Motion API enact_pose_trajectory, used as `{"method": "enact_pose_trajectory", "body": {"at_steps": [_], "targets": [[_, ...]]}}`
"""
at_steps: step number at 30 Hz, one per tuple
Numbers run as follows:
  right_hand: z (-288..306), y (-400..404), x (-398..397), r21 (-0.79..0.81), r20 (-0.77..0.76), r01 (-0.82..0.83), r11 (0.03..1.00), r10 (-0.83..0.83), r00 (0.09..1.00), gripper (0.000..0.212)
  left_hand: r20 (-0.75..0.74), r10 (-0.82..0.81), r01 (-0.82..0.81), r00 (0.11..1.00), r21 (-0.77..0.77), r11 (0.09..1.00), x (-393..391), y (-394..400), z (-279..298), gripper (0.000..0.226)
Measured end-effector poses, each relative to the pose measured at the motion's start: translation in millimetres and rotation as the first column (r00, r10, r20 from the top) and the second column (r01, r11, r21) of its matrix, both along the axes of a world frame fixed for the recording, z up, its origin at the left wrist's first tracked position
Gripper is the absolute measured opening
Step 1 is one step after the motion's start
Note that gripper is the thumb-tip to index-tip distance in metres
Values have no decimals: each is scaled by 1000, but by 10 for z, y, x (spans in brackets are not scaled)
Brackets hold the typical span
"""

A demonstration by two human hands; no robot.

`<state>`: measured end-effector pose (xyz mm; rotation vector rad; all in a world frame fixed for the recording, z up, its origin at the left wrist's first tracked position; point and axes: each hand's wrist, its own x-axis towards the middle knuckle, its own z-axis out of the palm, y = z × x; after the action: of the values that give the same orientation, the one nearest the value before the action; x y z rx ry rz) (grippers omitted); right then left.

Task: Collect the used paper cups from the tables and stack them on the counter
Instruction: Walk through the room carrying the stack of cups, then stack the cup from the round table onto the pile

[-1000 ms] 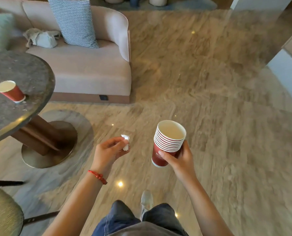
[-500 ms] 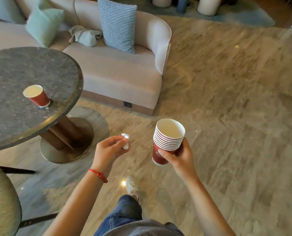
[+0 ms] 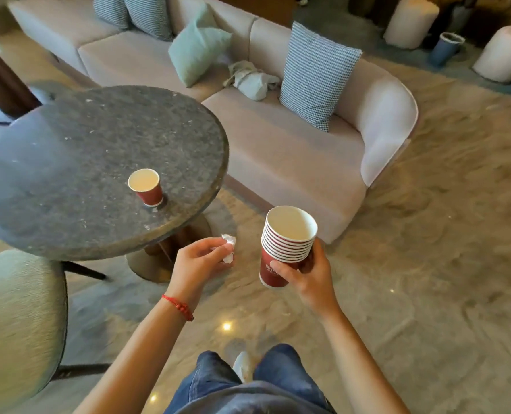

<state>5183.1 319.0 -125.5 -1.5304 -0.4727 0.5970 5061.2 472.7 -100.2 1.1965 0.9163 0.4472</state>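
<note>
My right hand grips a stack of several red paper cups with white insides, held upright at chest height over the floor. My left hand pinches a small crumpled white tissue just left of the stack. One single red paper cup stands upright on the round dark stone table, near its right edge, up and to the left of my left hand.
A beige sofa with checked and teal cushions runs behind the table. A ribbed green chair stands at the lower left. White stools and a blue bin sit at the far right. Marble floor spreads to the right.
The view has swung left and closer: the table and its single cup have shifted toward the centre. Both hands keep their holds on the tissue and the cup stack.
</note>
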Motion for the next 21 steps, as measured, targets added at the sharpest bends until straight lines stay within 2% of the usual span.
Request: {"method": "enact_pose_trajectory", "body": {"at_steps": [6,13,21], "targets": [[0,827,198,-13,-28,-265,964,264,964,66,26,276,-275,961,-40,961,-180,485,-88,7],[-37,1761,511,-20,-37,-509,861,508,861,69,47,536,-532,843,-70,844,-156,980,-168,6],[-134,2725,885,-21,-19,-689,724,689,725,55,49,693,-691,719,-57,721,69,1468,-280,7]]}}
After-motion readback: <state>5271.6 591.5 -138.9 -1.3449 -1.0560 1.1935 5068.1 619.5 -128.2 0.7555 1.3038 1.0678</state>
